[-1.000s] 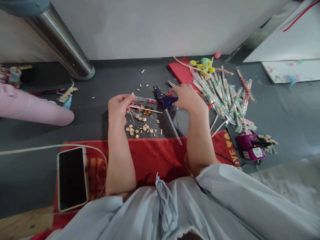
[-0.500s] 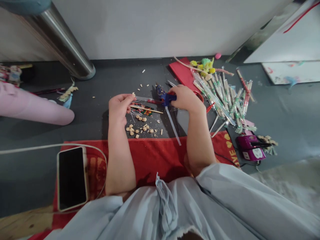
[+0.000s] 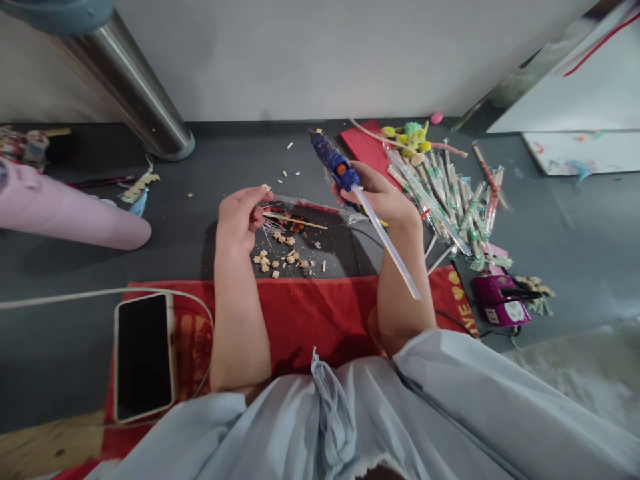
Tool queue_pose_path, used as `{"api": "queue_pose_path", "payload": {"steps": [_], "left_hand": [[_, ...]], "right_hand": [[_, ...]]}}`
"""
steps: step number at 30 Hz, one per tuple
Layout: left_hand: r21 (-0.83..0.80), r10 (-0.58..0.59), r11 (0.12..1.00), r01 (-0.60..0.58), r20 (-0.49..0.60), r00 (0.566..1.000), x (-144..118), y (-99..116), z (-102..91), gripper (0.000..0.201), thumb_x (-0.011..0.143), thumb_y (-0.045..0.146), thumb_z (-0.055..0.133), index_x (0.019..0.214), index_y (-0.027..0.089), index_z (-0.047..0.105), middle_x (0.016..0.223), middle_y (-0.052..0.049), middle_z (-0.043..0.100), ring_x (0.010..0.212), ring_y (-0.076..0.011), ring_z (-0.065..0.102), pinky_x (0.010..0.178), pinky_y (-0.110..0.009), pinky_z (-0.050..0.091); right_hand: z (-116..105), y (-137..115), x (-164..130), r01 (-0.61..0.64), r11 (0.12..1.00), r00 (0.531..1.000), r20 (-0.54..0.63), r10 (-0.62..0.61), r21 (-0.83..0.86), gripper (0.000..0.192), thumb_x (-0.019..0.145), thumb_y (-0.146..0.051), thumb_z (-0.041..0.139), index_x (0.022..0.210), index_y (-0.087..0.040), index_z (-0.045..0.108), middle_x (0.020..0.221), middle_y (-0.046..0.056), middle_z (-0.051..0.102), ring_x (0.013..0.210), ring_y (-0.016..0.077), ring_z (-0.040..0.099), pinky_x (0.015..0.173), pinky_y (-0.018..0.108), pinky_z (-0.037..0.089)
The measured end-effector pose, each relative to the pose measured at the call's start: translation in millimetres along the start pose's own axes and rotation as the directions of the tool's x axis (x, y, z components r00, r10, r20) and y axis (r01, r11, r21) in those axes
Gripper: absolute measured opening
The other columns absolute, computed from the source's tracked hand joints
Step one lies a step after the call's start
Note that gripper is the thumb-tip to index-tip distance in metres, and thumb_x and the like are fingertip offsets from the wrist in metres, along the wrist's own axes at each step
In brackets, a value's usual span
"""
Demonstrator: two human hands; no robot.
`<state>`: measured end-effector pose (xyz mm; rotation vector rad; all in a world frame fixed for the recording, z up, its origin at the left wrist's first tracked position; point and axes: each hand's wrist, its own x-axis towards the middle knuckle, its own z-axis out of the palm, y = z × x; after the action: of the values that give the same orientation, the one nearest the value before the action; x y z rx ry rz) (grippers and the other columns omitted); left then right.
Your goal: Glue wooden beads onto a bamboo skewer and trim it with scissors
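Note:
My right hand (image 3: 383,190) is wrapped round a blue glue gun (image 3: 336,157), raised with its nozzle pointing up and left. A long translucent glue stick (image 3: 387,240) juts from its back end, over my right forearm. My left hand (image 3: 243,213) is closed, pinching a small pale piece (image 3: 266,189) between thumb and fingertips. A thin wooden stick (image 3: 300,221) and a bundle of fine white strands (image 3: 270,229) reach out from beside the left fingers; I cannot tell whether the hand holds them. Small pale bits (image 3: 293,257) lie scattered just below.
Wrapped sticks (image 3: 445,190) are piled at the right, near a red sheet (image 3: 367,147) and yellow-green trimmings (image 3: 413,135). A purple power block (image 3: 500,298) is at far right. A phone (image 3: 145,357) rests on the red cloth (image 3: 315,313). A pink bottle (image 3: 75,207) and metal post (image 3: 145,87) stand left.
My right hand has lifted the glue gun and tilted it so the nozzle points up and left, the glue stick swinging right. The left hand has hardly moved.

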<state>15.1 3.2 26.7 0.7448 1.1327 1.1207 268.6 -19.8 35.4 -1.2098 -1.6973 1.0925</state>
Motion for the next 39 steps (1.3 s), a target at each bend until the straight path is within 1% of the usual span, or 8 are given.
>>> {"api": "queue_pose_path", "payload": {"steps": [2,4,9,14,18,22,27,39], "left_hand": [[-0.046,-0.027,0.999,0.028,0.023,0.999,0,1,-0.9,0.011,0.061,0.022,0.075,0.060,0.017,0.064,0.062,0.000,0.064,0.039,0.0001,0.034,0.033,-0.014,0.019],[-0.084,-0.052,0.995,0.057,0.051,0.997,-1,3,-1.4,0.013,0.060,0.022,0.076,0.061,0.017,0.064,0.062,0.000,0.063,0.039,0.0004,0.034,0.032,-0.014,0.019],[-0.149,-0.113,0.980,0.134,0.140,0.984,-6,7,-2.4,0.014,0.061,0.022,0.077,0.064,0.016,0.065,0.060,0.002,0.061,0.039,0.0013,0.033,0.031,-0.011,0.020],[-0.227,-0.121,0.959,0.171,0.218,0.968,-9,9,-5.2,0.015,0.063,0.020,0.078,0.067,0.013,0.066,0.058,0.004,0.058,0.040,0.0023,0.037,0.031,-0.008,0.022],[-0.279,-0.125,0.940,0.197,0.258,0.958,-10,10,-6.2,0.011,0.069,0.018,0.075,0.069,0.012,0.066,0.056,0.005,0.056,0.039,0.0022,0.038,0.030,-0.008,0.022],[-0.298,-0.149,0.928,0.226,0.261,0.954,-11,13,-5.8,0.010,0.074,0.017,0.072,0.069,0.012,0.065,0.054,0.006,0.053,0.038,0.0021,0.038,0.030,-0.008,0.021],[-0.303,-0.162,0.923,0.236,0.251,0.954,-11,13,-5.6,0.014,0.076,0.017,0.072,0.067,0.013,0.063,0.054,0.006,0.054,0.038,0.0018,0.040,0.030,-0.008,0.022],[-0.277,-0.171,0.932,0.233,0.232,0.958,-11,12,-5.3,0.018,0.078,0.017,0.070,0.064,0.013,0.059,0.055,0.006,0.052,0.039,0.0022,0.039,0.031,-0.008,0.022]], "right_hand": [[2,-1,0,-0.009,0.994,1.000,0.011,0.008,0.111,0.038,0.078,-0.048,0.067,0.103,-0.022,0.057,0.084,0.000,0.062,0.074,0.0150,0.059,0.073,0.032,0.051],[4,-4,0,-0.011,0.989,0.999,0.032,0.006,0.149,0.032,0.082,-0.049,0.066,0.096,-0.021,0.059,0.076,-0.002,0.058,0.068,0.0133,0.055,0.071,0.030,0.049],[11,-17,1,0.040,0.978,0.997,0.053,-0.052,0.203,0.045,0.080,-0.060,0.065,0.100,-0.021,0.058,0.072,-0.003,0.052,0.060,0.0088,0.050,0.061,0.025,0.046],[15,-35,-1,-0.020,0.970,0.998,0.069,0.003,0.243,0.042,0.082,-0.059,0.062,0.090,-0.018,0.061,0.065,-0.003,0.055,0.052,0.0068,0.051,0.052,0.021,0.044],[18,-38,-2,-0.074,0.968,0.994,0.100,0.051,0.240,0.043,0.080,-0.060,0.062,0.076,-0.017,0.061,0.059,-0.001,0.061,0.046,0.0077,0.053,0.045,0.021,0.042],[22,-39,-1,-0.088,0.968,0.991,0.119,0.061,0.233,0.045,0.080,-0.061,0.061,0.073,-0.017,0.062,0.059,0.001,0.061,0.045,0.0083,0.054,0.044,0.022,0.043],[27,-45,1,-0.137,0.960,0.984,0.143,0.104,0.243,0.042,0.077,-0.061,0.065,0.068,-0.020,0.058,0.057,-0.001,0.061,0.045,0.0086,0.053,0.045,0.023,0.045],[28,-44,2,-0.128,0.967,0.984,0.147,0.097,0.219,0.045,0.078,-0.061,0.063,0.064,-0.019,0.055,0.056,0.000,0.062,0.044,0.0079,0.053,0.046,0.022,0.047]]}}
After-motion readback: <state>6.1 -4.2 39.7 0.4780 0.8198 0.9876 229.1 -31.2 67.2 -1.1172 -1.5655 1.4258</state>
